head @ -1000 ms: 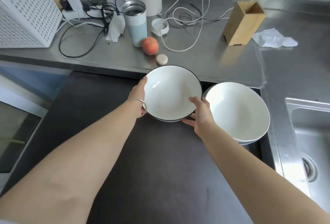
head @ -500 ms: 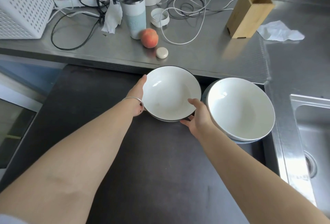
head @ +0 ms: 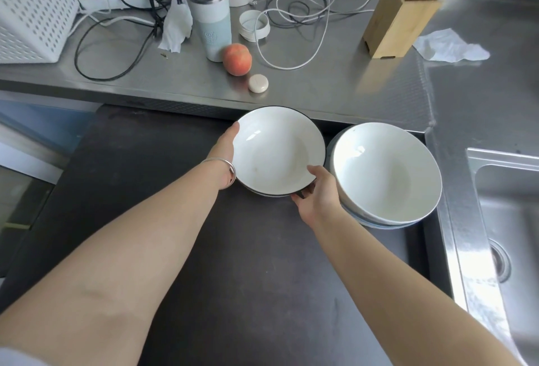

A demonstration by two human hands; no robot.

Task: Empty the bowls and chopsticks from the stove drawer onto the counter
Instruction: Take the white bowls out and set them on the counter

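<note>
Holding a white bowl with a dark rim (head: pixel 277 151) between both hands, we have it over the far edge of the dark stove top (head: pixel 180 249), just short of the steel counter (head: pixel 335 85). Our left hand (head: pixel 226 151), with a thin metal bangle (head: pixel 226 165) on its wrist, cups the bowl's left edge, fingers hidden beneath it. Our right hand (head: pixel 316 193) grips the near right rim, thumb lying inside the bowl and fingers curled under it. A second rim shows just under the held bowl, so it may be the top of a small stack; we cannot tell whether it rests on anything. Just to the right sits a stack of larger white bowls (head: pixel 388 174), tilted, close to our right hand. On the counter beyond lie a peach (head: pixel 237 59), a small round white puck (head: pixel 258 83), an open tumbler (head: pixel 208 18), loose cables (head: pixel 294 12) and a wooden holder (head: pixel 401 14). A steel sink (head: pixel 507 219) lies at the right.
</note>
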